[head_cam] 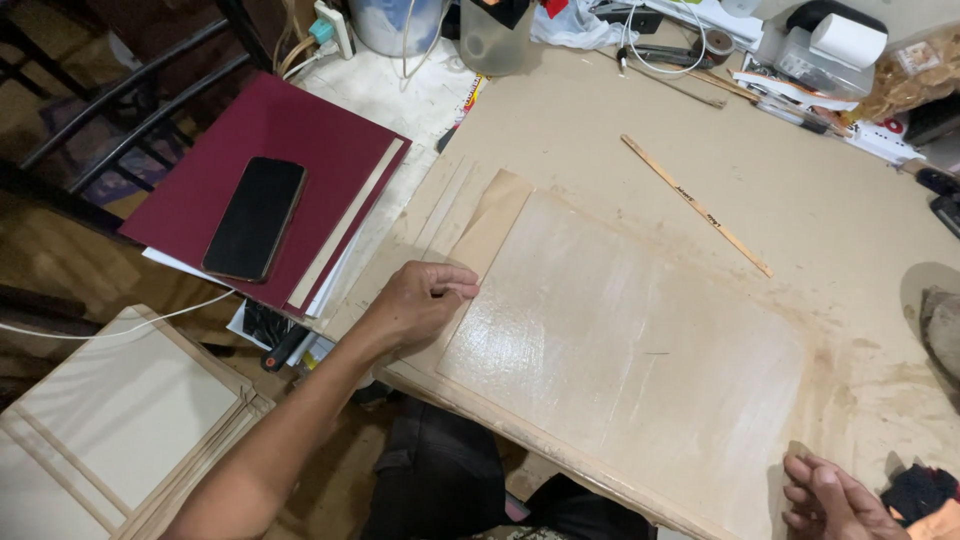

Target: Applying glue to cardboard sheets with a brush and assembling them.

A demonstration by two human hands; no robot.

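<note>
My left hand (pixel 420 300) presses its fingertips on the near end of a narrow brown paper strip (pixel 492 222) that lies along the left edge of a large glossy, glue-wet board (pixel 620 350) on the work table. My right hand (pixel 835 498) rests at the bottom right corner, fingers loosely curled and holding nothing, next to a dark cloth (pixel 918 492). A thin wooden ruler (pixel 695 203) lies diagonally beyond the board.
A black phone (pixel 255 218) lies on maroon folders (pixel 275 150) at the left. A stack of framed boards (pixel 120 420) sits lower left. Clutter lines the far edge: a plastic jar (pixel 497 38), cables, a white tissue roll (pixel 846 40), a tape roll (pixel 716 45).
</note>
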